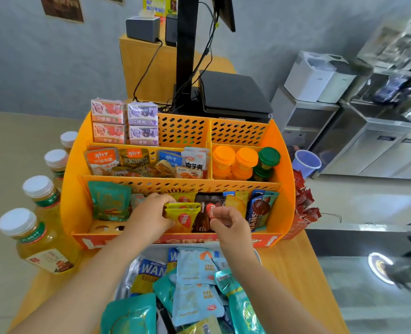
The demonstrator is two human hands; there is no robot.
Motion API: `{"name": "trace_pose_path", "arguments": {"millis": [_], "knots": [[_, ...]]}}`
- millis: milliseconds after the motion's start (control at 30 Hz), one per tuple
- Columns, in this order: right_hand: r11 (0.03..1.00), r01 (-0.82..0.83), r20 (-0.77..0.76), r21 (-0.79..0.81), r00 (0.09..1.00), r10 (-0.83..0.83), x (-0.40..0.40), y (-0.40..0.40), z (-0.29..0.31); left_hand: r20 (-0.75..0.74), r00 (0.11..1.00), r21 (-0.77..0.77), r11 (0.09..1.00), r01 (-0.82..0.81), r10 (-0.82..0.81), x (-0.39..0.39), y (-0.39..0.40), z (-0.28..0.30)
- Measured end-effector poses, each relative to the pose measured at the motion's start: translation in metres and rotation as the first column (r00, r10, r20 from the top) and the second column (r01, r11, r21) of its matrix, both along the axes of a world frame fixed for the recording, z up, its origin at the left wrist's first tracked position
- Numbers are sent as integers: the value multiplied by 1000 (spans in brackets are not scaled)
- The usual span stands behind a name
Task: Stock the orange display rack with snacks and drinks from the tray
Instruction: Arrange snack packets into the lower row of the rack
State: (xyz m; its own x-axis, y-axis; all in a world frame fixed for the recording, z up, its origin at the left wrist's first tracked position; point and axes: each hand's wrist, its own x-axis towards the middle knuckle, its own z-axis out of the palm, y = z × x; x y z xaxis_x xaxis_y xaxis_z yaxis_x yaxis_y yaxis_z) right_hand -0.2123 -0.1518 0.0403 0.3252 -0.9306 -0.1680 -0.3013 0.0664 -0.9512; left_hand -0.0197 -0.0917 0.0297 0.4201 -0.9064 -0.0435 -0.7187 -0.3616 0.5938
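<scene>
A wooden counter (293,266) carries the orange display rack (282,150), which stands at its middle with three stepped tiers. Both hands reach into the front tier. The left hand (149,214) pinches a yellow snack packet (181,216) by its left edge, thumb and fingers curled round it, holding it upright among the packets there. The right hand (228,222) is just beside it, its fingers curled and nipping the lower part of a dark brown packet (208,203). A teal pouch (109,201) stands at the left end of that tier. The middle tier holds fish-snack packets (100,160) on the left and orange-capped bottles (233,162) on the right; the top tier holds juice cartons (124,121) in its left compartment. Nearer the person, the tray (132,268) lies heaped with more packets, its rim mostly hidden. Tea bottles (36,239) with white caps line the counter left of the rack. Behind the rack are a black monitor stand (185,51) and a black flat box (233,92). Beyond, a grey wall (42,63); to the right, steel kitchen units (378,145) and a lilac bucket (305,162).
</scene>
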Motion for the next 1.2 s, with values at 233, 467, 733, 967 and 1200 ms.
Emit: {"name": "trace_pose_path", "arguments": {"millis": [233, 467, 733, 967, 1200], "knots": [[997, -52, -66, -49, 997, 49, 0, 3, -12, 112, 976, -64, 982, -180, 186, -15, -6, -19], [993, -72, -110, -95, 992, 61, -2, -1, -14, 21, 960, -117, 954, -276, 280, -14, -6, -24], [840, -427, -675, -335, 730, 102, 24, -8, -12, 220, 957, 280, 928, -246, 187, -18, -9, -18], [899, -388, -693, -203, 706, 148, 50, -12, -16, 195, 966, 377, 897, -231, 167, -18, -16, -17], [917, -362, -665, -169, 728, 165, 55, -10, -22, 179, 974, 378, 904, -201, 141, -15, -14, -20]]}}
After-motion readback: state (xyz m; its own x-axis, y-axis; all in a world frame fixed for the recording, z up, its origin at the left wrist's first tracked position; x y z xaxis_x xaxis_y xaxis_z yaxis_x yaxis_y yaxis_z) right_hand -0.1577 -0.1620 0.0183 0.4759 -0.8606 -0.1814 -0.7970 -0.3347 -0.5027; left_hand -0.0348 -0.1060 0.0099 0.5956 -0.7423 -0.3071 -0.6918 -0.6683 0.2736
